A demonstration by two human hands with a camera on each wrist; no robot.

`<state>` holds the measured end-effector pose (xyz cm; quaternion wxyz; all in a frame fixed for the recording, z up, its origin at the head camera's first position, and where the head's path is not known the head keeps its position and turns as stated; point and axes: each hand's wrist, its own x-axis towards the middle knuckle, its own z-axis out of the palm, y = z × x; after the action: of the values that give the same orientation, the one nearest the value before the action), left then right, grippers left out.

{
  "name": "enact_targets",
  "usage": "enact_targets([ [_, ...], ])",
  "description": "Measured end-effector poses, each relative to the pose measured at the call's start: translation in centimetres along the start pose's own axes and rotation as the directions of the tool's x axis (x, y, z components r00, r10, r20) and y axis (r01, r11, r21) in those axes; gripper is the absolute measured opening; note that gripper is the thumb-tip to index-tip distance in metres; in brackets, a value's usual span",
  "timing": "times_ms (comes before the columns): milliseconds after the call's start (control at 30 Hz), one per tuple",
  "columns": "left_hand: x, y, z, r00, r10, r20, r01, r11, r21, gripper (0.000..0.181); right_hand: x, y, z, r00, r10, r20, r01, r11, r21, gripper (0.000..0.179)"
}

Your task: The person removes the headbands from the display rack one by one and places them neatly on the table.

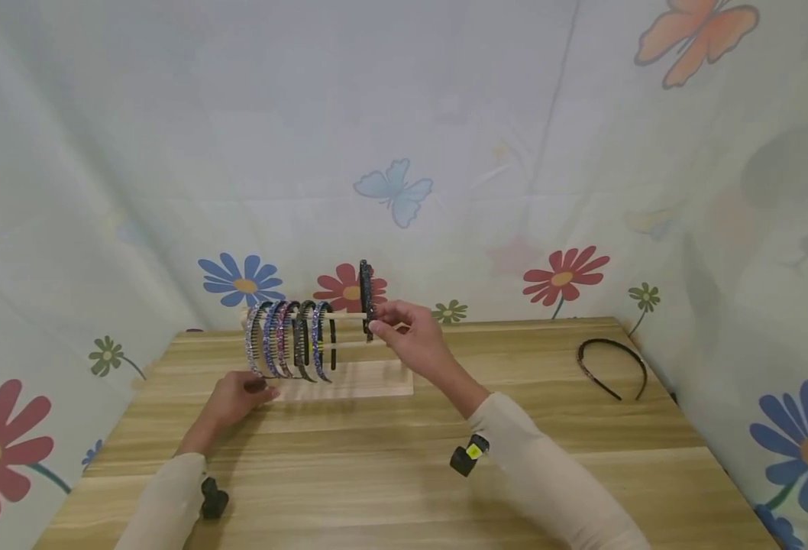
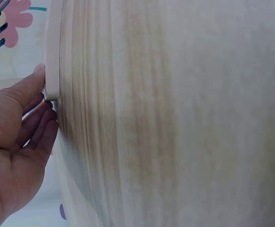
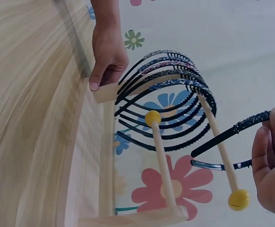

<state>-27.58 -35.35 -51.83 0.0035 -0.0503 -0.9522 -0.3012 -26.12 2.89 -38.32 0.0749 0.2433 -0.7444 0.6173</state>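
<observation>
A wooden rack (image 1: pixel 376 380) with two rods stands toward the back of the table. Several glittery toothed headbands (image 1: pixel 282 342), silver, blue, pink and dark, hang in a row at its left. My left hand (image 1: pixel 235 401) grips the left end of its base, the thumb against the wood in the left wrist view. My right hand (image 1: pixel 414 340) pinches a dark glittery headband (image 1: pixel 366 286) by its curved part, near the rods' right ends. The right wrist view shows that headband's legs (image 3: pixel 217 141) beside a rod tipped with a yellow ball (image 3: pixel 239 199).
Another dark headband (image 1: pixel 591 374) lies on the right side of the wooden table (image 1: pixel 349 481). A second yellow ball (image 3: pixel 153 118) caps the other rod. Behind the table hangs a pale cloth (image 1: pixel 486 229) printed with flowers and butterflies.
</observation>
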Motion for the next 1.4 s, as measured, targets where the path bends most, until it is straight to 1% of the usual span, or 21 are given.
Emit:
enact_targets([
  [167, 0.0, -0.1, 0.0, 1.000, 0.006, 0.003, -0.006, 1.000, 0.000, 0.038, -0.1, -0.6, -1.3, 1.000, -0.017, -0.010, 0.017, 1.000, -0.017, 0.019],
  [300, 0.0, 0.0, -0.1, 1.000, 0.004, 0.008, -0.004, 1.000, -0.001, 0.038, -0.4, -0.7, -2.3, 1.000, -0.015, -0.027, 0.014, 0.999, -0.045, 0.021],
  [533, 0.0, 0.1, -0.3, 1.000, 0.023, 0.002, -0.023, 1.000, 0.009, 0.032, -1.2, -0.6, -4.1, 0.998, -0.030, -0.055, 0.024, 0.993, -0.115, 0.024],
  [633, 0.0, 0.0, -0.3, 0.999, 0.033, 0.001, -0.033, 0.999, 0.009, 0.032, -1.5, -0.4, -5.0, 0.998, -0.025, -0.060, 0.018, 0.992, -0.124, 0.024],
  [800, -0.1, 0.1, -0.2, 1.000, 0.031, 0.001, -0.031, 0.999, 0.004, 0.032, -1.6, 0.0, -6.8, 0.997, 0.002, -0.081, -0.014, 0.989, -0.148, 0.023],
  [900, -0.2, 0.2, -0.3, 1.000, 0.026, 0.002, -0.026, 1.000, 0.005, 0.032, -1.7, 0.3, -7.9, 0.995, 0.000, -0.099, -0.017, 0.984, -0.177, 0.023],
  [1133, -0.2, 0.3, -0.4, 1.000, 0.014, 0.015, -0.014, 1.000, 0.004, 0.032, -2.1, 2.1, -10.1, 0.990, -0.012, -0.141, -0.029, 0.958, -0.285, 0.022],
  [1300, -0.1, 0.3, -0.2, 1.000, 0.011, 0.018, -0.011, 1.000, 0.002, 0.034, -2.8, 3.4, -11.5, 0.988, -0.006, -0.154, -0.043, 0.948, -0.315, 0.023],
  [1400, -0.1, 0.2, -0.2, 1.000, 0.006, 0.019, -0.006, 1.000, 0.005, 0.036, -3.1, 3.9, -12.3, 0.987, 0.021, -0.160, -0.073, 0.942, -0.327, 0.024],
])
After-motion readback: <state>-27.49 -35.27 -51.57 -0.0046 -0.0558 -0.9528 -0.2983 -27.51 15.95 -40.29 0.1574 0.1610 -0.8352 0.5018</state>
